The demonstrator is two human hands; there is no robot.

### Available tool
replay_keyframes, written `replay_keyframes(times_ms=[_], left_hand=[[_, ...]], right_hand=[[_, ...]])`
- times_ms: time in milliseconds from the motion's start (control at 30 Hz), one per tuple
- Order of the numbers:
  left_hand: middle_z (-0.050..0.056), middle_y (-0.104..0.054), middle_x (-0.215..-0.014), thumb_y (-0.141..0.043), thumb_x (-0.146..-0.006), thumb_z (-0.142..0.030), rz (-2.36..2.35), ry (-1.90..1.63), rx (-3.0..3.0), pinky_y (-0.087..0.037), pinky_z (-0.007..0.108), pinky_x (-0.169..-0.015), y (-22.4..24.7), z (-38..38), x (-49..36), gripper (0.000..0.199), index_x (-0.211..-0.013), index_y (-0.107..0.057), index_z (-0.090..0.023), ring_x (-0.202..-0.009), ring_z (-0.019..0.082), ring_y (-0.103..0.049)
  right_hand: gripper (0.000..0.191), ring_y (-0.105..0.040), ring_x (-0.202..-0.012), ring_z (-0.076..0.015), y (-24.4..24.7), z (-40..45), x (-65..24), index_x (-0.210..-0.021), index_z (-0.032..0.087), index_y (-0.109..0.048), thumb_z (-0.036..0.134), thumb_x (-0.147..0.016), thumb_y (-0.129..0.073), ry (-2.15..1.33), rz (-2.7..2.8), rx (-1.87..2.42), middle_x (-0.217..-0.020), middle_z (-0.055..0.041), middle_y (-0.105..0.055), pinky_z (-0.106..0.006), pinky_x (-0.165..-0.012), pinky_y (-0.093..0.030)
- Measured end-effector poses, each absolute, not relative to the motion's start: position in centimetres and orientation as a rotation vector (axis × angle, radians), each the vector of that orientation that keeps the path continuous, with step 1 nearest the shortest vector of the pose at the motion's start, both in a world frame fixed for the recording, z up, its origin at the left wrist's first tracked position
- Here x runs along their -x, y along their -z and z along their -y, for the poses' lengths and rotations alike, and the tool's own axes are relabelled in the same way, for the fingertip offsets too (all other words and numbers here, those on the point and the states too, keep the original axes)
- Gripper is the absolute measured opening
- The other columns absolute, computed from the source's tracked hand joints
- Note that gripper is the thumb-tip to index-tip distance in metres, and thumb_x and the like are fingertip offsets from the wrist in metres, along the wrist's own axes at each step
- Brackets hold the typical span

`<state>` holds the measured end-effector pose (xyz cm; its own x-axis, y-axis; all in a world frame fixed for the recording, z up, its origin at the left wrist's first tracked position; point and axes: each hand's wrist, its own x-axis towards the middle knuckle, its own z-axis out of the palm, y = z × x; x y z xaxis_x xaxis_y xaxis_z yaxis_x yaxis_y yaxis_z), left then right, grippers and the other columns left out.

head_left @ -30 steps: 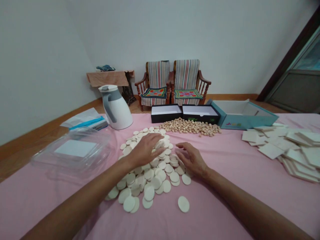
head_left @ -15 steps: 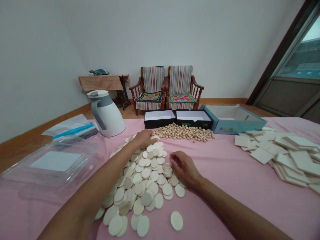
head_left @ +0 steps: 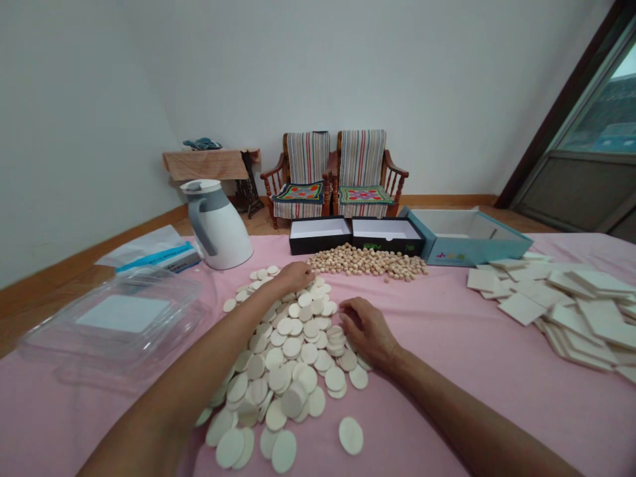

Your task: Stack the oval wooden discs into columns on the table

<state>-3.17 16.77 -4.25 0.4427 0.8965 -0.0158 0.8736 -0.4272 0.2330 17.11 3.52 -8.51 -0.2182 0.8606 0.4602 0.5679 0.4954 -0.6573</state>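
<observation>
Pale round wooden discs (head_left: 293, 348) lie in a heap on the pink cloth (head_left: 412, 404). At the far end of the heap, my left hand (head_left: 295, 275) reaches over the discs beside the small wooden beads (head_left: 368, 260); its fingertips point toward the beads and what they touch is hidden. My right hand (head_left: 370, 331) rests at the right edge of the heap, fingers curved and apart, against a few stacked discs (head_left: 336, 339). One disc (head_left: 351, 435) lies by itself near the front.
Two black boxes (head_left: 320, 246) (head_left: 387, 246) and a blue box (head_left: 457, 252) stand behind the beads. Square wooden pieces (head_left: 561, 298) are piled at right. On the left are a white-grey jug (head_left: 226, 235), clear plastic containers (head_left: 163, 298) and a blue packet (head_left: 159, 257).
My left hand has shifted slightly right along the far end of the heap, and more discs show behind its wrist. My right hand has barely moved. The view has turned slightly left.
</observation>
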Motion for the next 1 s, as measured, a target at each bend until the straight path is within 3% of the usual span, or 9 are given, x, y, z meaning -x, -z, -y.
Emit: replay_keyframes(times_ms=[233,400,533,633,733,867,1000], left_hand=[[0.003,-0.063,-0.073,-0.039,-0.089,-0.023,-1.406,-0.235,-2.498,-0.042,0.026,-0.066,2.7,-14.1,2.7,0.030,-0.071,-0.061,-0.015,-0.071,0.016,-0.057],[0.000,-0.065,-0.068,-0.042,-0.088,-0.033,-1.265,-0.254,-2.434,-0.042,0.021,-0.059,1.4,-12.7,2.9,0.033,-0.073,-0.066,-0.015,-0.063,0.013,-0.058],[0.004,-0.067,-0.084,-0.036,-0.092,-0.026,-1.469,-0.391,-2.398,-0.047,0.025,-0.072,1.8,-14.2,2.7,0.032,-0.086,-0.065,-0.013,-0.079,0.015,-0.060],[0.007,-0.063,-0.101,-0.048,-0.092,-0.028,-1.633,-0.391,-2.380,-0.049,0.035,-0.080,3.0,-15.7,2.3,0.022,-0.101,-0.061,-0.014,-0.090,0.018,-0.060],[0.008,-0.058,-0.111,-0.054,-0.090,-0.033,-1.612,-0.323,-2.418,-0.051,0.040,-0.081,4.1,-16.1,2.0,0.029,-0.112,-0.056,-0.014,-0.094,0.019,-0.059],[0.002,-0.063,-0.085,-0.054,-0.087,-0.025,-1.432,-0.275,-2.516,-0.048,0.029,-0.075,4.5,-15.3,2.1,0.013,-0.084,-0.062,-0.015,-0.080,0.015,-0.058],[0.001,-0.060,-0.074,-0.042,-0.089,-0.023,-1.346,-0.318,-2.569,-0.043,0.025,-0.068,4.4,-15.2,2.2,0.022,-0.076,-0.060,-0.017,-0.073,0.015,-0.055]], right_hand=[[0.015,-0.055,-0.079,-0.0175,8.7,-3.7,-17.3,-0.094,0.017,-0.059,0.019,-0.084,-0.048,-0.474,1.884,1.203,-0.086,-0.0063,-0.061,-0.031,-0.072,-0.046],[0.015,-0.056,-0.078,-0.0174,8.7,-3.7,-17.3,-0.094,0.017,-0.058,0.019,-0.084,-0.048,-0.490,1.861,1.218,-0.085,-0.0060,-0.062,-0.030,-0.069,-0.046],[0.015,-0.056,-0.077,-0.0174,8.7,-3.7,-17.3,-0.094,0.018,-0.058,0.020,-0.084,-0.047,-0.488,1.853,1.218,-0.086,-0.0062,-0.062,-0.030,-0.068,-0.046],[0.015,-0.057,-0.077,-0.0175,8.8,-3.7,-17.3,-0.094,0.018,-0.058,0.020,-0.084,-0.047,-0.488,1.845,1.205,-0.086,-0.0061,-0.063,-0.030,-0.069,-0.047],[0.015,-0.057,-0.077,-0.0173,8.8,-3.7,-17.3,-0.094,0.019,-0.058,0.020,-0.084,-0.047,-0.494,1.846,1.204,-0.085,-0.0060,-0.063,-0.030,-0.069,-0.047],[0.014,-0.056,-0.078,-0.0177,8.6,-3.7,-17.3,-0.093,0.018,-0.058,0.019,-0.083,-0.047,-0.497,1.847,1.213,-0.085,-0.0063,-0.063,-0.030,-0.070,-0.046],[0.015,-0.055,-0.079,-0.0193,8.8,-3.9,-17.4,-0.092,0.017,-0.057,0.019,-0.082,-0.047,-0.421,1.806,1.244,-0.085,-0.0069,-0.061,-0.033,-0.071,-0.047]])
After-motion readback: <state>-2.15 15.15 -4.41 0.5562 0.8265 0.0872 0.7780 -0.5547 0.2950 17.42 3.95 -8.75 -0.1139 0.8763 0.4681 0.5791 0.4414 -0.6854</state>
